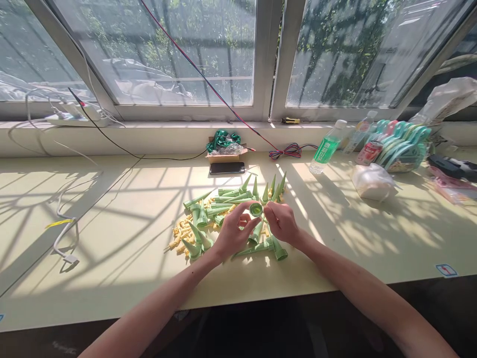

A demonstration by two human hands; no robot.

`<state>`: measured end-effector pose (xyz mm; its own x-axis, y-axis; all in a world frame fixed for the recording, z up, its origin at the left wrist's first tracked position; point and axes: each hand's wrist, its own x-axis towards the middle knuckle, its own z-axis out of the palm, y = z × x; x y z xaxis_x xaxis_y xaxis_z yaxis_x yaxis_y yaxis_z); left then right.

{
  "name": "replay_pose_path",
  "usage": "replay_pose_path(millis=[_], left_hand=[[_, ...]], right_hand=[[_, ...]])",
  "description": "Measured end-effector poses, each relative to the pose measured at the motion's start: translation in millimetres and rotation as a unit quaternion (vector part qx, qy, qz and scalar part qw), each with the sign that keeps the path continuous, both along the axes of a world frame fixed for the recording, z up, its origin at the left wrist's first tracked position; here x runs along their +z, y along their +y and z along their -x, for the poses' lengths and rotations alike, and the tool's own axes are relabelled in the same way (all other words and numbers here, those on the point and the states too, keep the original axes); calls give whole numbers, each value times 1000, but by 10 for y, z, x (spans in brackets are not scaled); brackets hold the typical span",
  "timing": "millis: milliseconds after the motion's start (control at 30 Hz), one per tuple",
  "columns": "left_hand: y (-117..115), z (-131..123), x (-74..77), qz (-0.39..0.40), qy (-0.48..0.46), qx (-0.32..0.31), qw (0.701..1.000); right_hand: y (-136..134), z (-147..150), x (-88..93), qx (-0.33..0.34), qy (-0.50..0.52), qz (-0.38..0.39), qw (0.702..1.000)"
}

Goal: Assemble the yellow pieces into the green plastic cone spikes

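Note:
A heap of green plastic cones (227,199) lies on the pale table (122,223), mixed with several small yellow pieces (181,233). Both my hands hover over the heap's near side. My left hand (233,233) and my right hand (281,221) together hold one green cone (256,210) between their fingertips, its round open end facing up toward me. Each hand is closed in a pinch around it. More cones lie under and beside my hands.
A black phone (226,168) and a small box with green material (223,144) sit behind the heap. At the right stand a water bottle (326,149), a can (368,151), a white bag (372,181) and teal hoops (404,141). White cables (65,231) lie at the left.

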<state>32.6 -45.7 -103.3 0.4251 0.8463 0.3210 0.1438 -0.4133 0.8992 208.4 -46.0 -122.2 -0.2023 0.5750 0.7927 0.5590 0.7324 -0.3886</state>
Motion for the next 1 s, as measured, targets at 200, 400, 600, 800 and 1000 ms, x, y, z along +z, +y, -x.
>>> replay_pose_path(millis=[200,400,600,800,1000], left_hand=[[26,-5,-17,122,-98,-33,987],[46,21,-13,217,-129,-67,965],[60,41,-31,230,-136,-100,958],[54,43,4,220,-130,-117,960],[54,50,-1,185,-94,-92,974]], right_hand=[[8,-1,13,8,35,13,999],[25,-19,9,58,-15,38,998],[38,-44,-14,68,-17,64,995],[41,-42,-22,58,-7,60,996],[51,-60,-39,38,-5,76,996]])
